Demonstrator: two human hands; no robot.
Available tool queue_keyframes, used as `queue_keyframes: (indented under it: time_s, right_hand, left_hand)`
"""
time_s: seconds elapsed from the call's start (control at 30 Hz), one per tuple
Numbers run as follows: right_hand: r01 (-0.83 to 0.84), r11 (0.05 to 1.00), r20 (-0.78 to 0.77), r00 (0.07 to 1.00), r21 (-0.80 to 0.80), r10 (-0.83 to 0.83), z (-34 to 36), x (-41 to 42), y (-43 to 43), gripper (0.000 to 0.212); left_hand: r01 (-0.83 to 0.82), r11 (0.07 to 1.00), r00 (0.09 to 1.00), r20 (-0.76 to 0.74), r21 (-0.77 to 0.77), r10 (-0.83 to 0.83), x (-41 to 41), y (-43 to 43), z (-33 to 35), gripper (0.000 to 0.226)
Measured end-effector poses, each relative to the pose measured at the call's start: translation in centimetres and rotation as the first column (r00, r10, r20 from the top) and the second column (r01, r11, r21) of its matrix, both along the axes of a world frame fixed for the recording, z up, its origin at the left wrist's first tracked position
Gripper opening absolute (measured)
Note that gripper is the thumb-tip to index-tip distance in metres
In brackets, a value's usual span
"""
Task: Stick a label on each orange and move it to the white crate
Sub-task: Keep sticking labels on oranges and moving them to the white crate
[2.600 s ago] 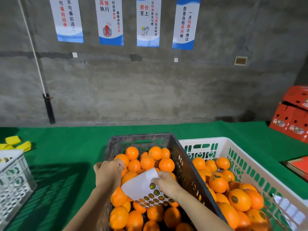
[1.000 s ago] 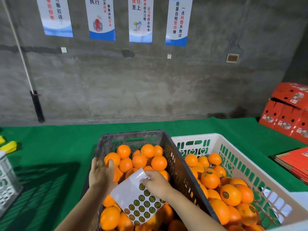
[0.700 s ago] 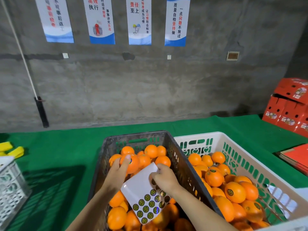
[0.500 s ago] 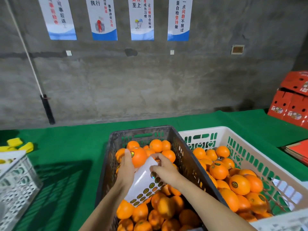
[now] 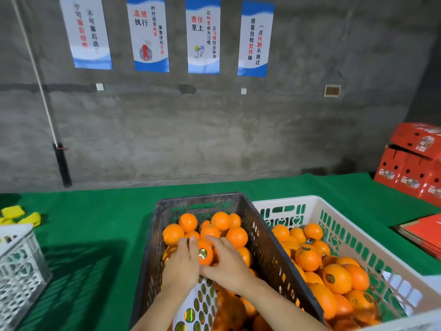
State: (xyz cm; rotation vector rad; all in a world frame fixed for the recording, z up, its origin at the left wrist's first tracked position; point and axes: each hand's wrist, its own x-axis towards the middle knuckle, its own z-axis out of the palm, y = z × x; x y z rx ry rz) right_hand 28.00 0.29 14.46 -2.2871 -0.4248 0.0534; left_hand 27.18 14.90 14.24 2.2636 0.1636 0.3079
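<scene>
A dark crate (image 5: 267,240) full of unlabelled oranges stands in front of me, and a white crate (image 5: 338,218) with labelled oranges is right beside it. My left hand (image 5: 181,263) grips an orange (image 5: 205,254) above the dark crate. A round shiny label sits on that orange. My right hand (image 5: 226,261) holds the same orange from the right, fingers curled round it. A white label sheet (image 5: 198,304) with round green stickers hangs below my hands, tucked under the left hand.
Green cloth (image 5: 95,223) covers the table. A second white crate (image 5: 19,266) stands at the left edge, with yellow items (image 5: 16,215) behind it. Red cartons (image 5: 415,168) are stacked at the right, flat red boxes (image 5: 427,232) below them. A concrete wall with posters is behind.
My left hand picked an orange out of the dark crate and lifted it. My right hand left the sheet and now closes on the orange, which bears a label. The sheet dropped lower.
</scene>
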Motion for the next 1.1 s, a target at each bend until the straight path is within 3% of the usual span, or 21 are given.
queue_keyframes:
  time_s: [0.1, 0.17, 0.23, 0.3, 0.4, 0.5, 0.6, 0.67, 0.77, 0.87, 0.93, 1.03, 1.1]
  right_hand:
    - [-0.069, 0.974, -0.201, 0.973, 0.216, 0.114, -0.6, 0.2, -0.5, 0.085]
    - [-0.052, 0.962, -0.212, 0.971, 0.266, 0.111, -0.8, 0.5, -0.5, 0.094]
    - [0.023, 0.944, -0.194, 0.98, 0.329, 0.044, -0.7, 0.8, -0.4, 0.09]
    - [0.187, 0.875, -0.211, 0.972, 0.446, -0.1, 0.1, 1.0, -0.6, 0.081]
    - [0.417, 0.598, -0.327, 0.909, 0.685, -0.258, 1.5, 2.0, -1.7, 0.077]
    - [0.499, 0.171, -0.479, 0.865, 0.849, -0.146, 2.4, 2.8, -3.8, 0.087]
    - [0.507, -0.153, -0.512, 0.859, 0.848, 0.012, 2.4, 3.3, -5.8, 0.087]
    - [0.507, -0.288, -0.507, 0.858, 0.812, 0.081, 2.4, 3.4, -6.4, 0.09]
    - [0.491, -0.409, -0.476, 0.867, 0.769, 0.146, 2.4, 3.4, -7.1, 0.094]
    - [0.479, -0.478, -0.451, 0.874, 0.737, 0.18, 2.3, 3.7, -7.7, 0.097]
    - [0.482, -0.459, -0.461, 0.872, 0.746, 0.165, 2.0, 3.9, -7.8, 0.097]
    - [0.493, -0.374, -0.49, 0.865, 0.786, 0.109, 1.8, 4.1, -7.7, 0.088]
    - [0.507, -0.229, -0.507, 0.859, 0.831, 0.065, 1.9, 4.0, -7.3, 0.079]
  left_hand:
    - [0.099, 0.992, 0.994, -0.045, 0.078, -0.096, 0.0, -0.1, -0.1, 0.035]
    - [0.114, 0.985, 0.993, -0.029, 0.132, -0.111, -0.2, -0.1, 0.1, 0.043]
    - [0.086, 0.979, 0.996, 0.0, 0.182, -0.088, -0.5, -0.1, 0.3, 0.067]
    - [0.092, 0.922, 0.995, -0.003, 0.376, -0.099, -0.6, 0.3, 0.4, 0.093]
    - [0.055, 0.931, 0.998, -0.055, 0.361, -0.037, -0.8, 0.6, 0.4, 0.075]
    - [0.073, 0.885, 0.997, -0.03, 0.46, -0.067, -1.3, 0.5, 0.6, 0.076]
    - [0.076, 0.869, 0.996, -0.004, 0.489, -0.085, -1.4, 0.3, 0.6, 0.075]
    - [0.076, 0.87, 0.997, -0.01, 0.487, -0.082, -1.4, 0.4, 0.4, 0.073]
    - [0.055, 0.898, 0.998, 0.007, 0.436, -0.065, -1.5, 0.4, 0.1, 0.066]
    - [0.012, 0.959, 0.998, 0.06, 0.282, -0.03, -1.4, 0.2, 0.2, 0.058]
    - [0.022, 0.994, 0.993, 0.117, 0.107, -0.034, -1.3, 0.0, 0.4, 0.052]
    - [0.054, 0.986, 0.984, 0.177, -0.161, -0.025, -1.0, -0.1, 0.6, 0.051]
    - [0.075, 0.965, 0.985, 0.171, -0.252, -0.032, -0.9, -0.1, 0.8, 0.051]
